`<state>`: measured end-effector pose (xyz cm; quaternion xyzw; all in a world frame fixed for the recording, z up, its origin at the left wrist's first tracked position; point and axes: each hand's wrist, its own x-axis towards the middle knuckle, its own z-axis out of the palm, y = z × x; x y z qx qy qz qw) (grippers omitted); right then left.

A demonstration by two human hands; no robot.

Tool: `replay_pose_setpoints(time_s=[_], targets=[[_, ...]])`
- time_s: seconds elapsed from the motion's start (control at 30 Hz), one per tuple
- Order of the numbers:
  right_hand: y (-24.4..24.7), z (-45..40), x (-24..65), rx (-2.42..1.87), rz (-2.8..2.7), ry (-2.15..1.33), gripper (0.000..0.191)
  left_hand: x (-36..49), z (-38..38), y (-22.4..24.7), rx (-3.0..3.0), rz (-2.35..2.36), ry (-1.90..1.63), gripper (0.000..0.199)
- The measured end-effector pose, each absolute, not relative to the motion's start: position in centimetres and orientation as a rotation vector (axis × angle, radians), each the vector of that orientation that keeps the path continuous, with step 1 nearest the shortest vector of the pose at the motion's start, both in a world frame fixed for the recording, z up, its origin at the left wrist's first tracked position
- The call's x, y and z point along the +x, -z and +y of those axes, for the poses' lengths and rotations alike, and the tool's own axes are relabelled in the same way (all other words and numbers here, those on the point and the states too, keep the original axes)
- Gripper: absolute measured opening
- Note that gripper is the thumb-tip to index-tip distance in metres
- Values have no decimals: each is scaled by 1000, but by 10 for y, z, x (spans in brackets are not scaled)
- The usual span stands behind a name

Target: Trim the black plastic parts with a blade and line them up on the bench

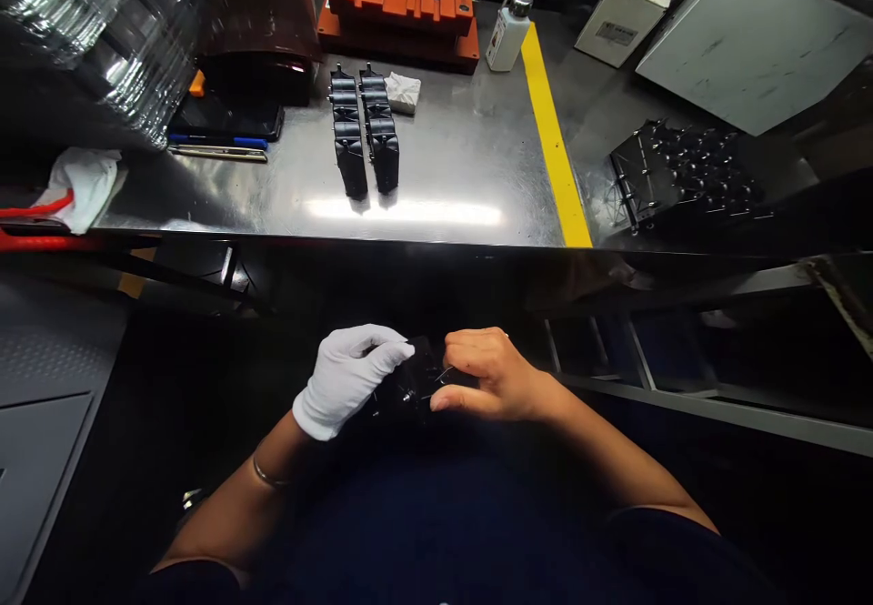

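Low in the middle of the frame, two hands hold one small black part (413, 385) over the person's lap, below the front edge of the desk. The left hand (345, 379) wears a white glove and its fingers are closed around the left side of the part. The right hand (486, 376) is bare, and its fingers are closed on the right side of the same part. A thin shiny bit sticks out of the part near the right thumb. A thin bracelet (267, 476) sits on the left wrist.

Farther up is the shiny metal desk (464, 177). In the middle of it stand two rows of black parts (365, 132), side by side. Just behind them lies a small white cloth (402, 92). A yellow stripe (554, 146) runs across the desk to the right of them. At the right side lies a black tray (682, 177) with more dark parts on it.

At the left edge lies a white rag (82, 185). A blue pen (218, 141) lies near it. At the top middle is an orange block (399, 5), and a white bottle (508, 32) stands just right of it.
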<state>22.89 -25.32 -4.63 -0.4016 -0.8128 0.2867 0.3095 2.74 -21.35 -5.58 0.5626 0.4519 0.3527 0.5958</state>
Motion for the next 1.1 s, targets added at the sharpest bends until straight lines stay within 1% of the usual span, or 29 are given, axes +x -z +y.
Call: replay_pose_setpoints(time_s=[0.33, 0.5, 0.63, 0.7, 0.87, 0.93, 1.0, 1.1], targets=[[51, -250, 219, -1213, -2160, -274, 54, 36, -216, 55, 1114, 1326, -865, 24], [55, -247, 221, -1219, -2151, -218, 50, 38, -215, 55, 1052, 1355, -835, 33], [57, -247, 222, -1250, -2151, -196, 52, 39, -215, 55, 1036, 1364, -831, 35], [56, -247, 224, -1247, -2170, -270, 52, 39, -216, 55, 1029, 1366, -820, 35], [45, -248, 236, -1084, -2271, -882, 47, 41, -215, 59, 1028, 1316, -761, 32], [43, -248, 239, -1107, -2216, -987, 43, 43, -213, 60, 996, 1339, -763, 33], [45, -249, 239, -1209, -2092, -872, 39, 45, -210, 60, 936, 1365, -744, 36], [56, -249, 234, -1302, -1964, -510, 33, 47, -207, 60, 901, 1348, -675, 40]])
